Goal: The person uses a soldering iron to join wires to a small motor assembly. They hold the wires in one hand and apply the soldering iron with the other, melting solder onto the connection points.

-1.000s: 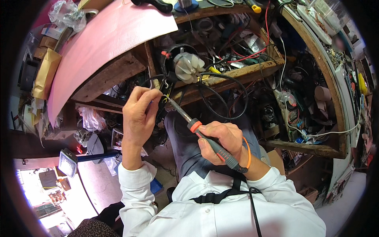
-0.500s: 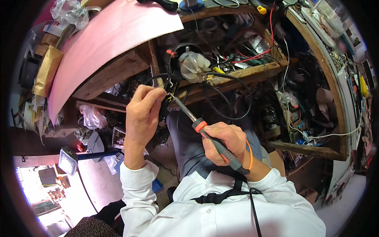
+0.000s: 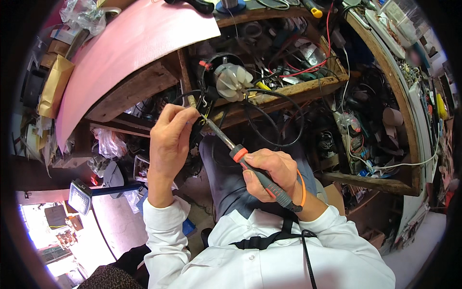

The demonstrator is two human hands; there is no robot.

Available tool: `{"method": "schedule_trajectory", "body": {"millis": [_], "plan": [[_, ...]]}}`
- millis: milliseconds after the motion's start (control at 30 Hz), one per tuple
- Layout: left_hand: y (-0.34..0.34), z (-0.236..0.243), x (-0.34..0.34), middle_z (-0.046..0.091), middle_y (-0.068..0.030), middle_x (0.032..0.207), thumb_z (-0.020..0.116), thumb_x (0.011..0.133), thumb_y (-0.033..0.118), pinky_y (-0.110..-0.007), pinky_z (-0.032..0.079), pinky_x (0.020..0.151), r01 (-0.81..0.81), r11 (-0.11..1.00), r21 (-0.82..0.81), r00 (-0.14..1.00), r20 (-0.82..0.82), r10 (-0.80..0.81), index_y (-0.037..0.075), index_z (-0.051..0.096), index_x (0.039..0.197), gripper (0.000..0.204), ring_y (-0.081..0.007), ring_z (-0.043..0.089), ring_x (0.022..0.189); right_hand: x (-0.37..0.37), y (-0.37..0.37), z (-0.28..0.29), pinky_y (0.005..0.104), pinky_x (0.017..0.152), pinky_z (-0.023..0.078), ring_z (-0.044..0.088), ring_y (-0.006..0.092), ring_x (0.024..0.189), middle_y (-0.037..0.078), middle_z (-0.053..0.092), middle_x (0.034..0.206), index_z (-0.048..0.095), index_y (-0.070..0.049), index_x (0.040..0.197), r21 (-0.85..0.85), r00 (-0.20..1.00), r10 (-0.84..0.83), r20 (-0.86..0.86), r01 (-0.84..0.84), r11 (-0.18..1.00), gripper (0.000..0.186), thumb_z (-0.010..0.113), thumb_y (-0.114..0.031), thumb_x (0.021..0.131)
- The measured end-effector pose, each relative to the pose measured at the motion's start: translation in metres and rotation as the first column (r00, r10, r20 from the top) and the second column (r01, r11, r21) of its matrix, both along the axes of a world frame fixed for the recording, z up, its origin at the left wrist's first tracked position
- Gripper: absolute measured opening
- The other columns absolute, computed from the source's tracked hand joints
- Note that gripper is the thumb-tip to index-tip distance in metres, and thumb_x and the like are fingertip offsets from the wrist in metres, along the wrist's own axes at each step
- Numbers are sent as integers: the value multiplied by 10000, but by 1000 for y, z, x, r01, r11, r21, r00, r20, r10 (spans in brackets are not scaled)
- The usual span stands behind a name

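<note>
My right hand (image 3: 272,176) is wrapped round the dark grey and orange handle of a soldering iron (image 3: 260,173). The iron's metal barrel slants up to the left, its tip at a small bundle of thin wires (image 3: 204,117) with some yellow in it. Beside that tip, the fingers of my left hand (image 3: 171,135) are pinched together. What they grip is too small and covered to make out. Just beyond the wires lies a motor with a pale, translucent fan (image 3: 233,83), in a dark housing. A black cable (image 3: 302,118) loops out to its right.
An open wooden drawer (image 3: 308,89) full of tools and red wire lies ahead. A pink sheet (image 3: 139,43) covers the bench at the far left. More cluttered wooden compartments (image 3: 380,183) stand to the right. A lamp (image 3: 80,196) is at the lower left.
The whole view has shifted slightly, so everything sits a little further left. Both hands keep their grip, and the iron's tip stays at the wires.
</note>
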State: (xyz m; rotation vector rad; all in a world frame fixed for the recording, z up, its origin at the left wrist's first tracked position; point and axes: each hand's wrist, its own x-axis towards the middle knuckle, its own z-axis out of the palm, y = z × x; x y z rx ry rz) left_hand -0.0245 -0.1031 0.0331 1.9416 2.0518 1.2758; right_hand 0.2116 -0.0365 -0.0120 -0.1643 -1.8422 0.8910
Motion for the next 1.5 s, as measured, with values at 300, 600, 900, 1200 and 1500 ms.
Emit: {"method": "schedule_trajectory", "body": {"millis": [300,600,900,1200,1500], "plan": [[-1,0,-1,667,-94,970,685,945,-114,-292,540,758,4,1000,-11,1000,-9,-4,-5,730,1104,198,-209,675,852,0,1,1,342,537,561,677,271,585,135,689,795,604,12,1140,-6,1000,0,-3,0,1000,413,769,66,765],[0,-1,0,668,-122,965,695,926,-118,-319,551,740,0,1000,-3,1000,3,0,11,733,1103,222,-264,692,822,-1,0,-1,340,548,572,687,277,595,141,693,803,606,16,1133,2,1000,-24,-14,25,1000,401,767,60,768],[0,1,0,666,-122,966,689,930,-120,-317,553,748,0,1000,-6,1000,2,0,8,728,1112,226,-268,693,824,0,1,1,338,556,574,696,270,610,142,700,814,603,18,1144,-14,1000,11,1,-11,1000,410,768,71,773],[0,0,0,665,-122,968,692,932,-114,-319,552,745,0,1000,-2,1000,-13,0,8,729,1107,217,-273,690,821,1,4,0,332,547,567,693,249,591,148,707,797,605,27,1135,-35,999,37,-8,-37,999,353,748,53,814],[0,1,1,662,-125,962,699,935,-105,-320,553,741,-8,1000,-9,1000,-13,7,6,726,1106,206,-274,689,816,-6,-8,-2,314,515,553,683,212,573,121,698,777,587,33,1179,19,999,-24,-27,24,1000,347,725,19,862]]}}
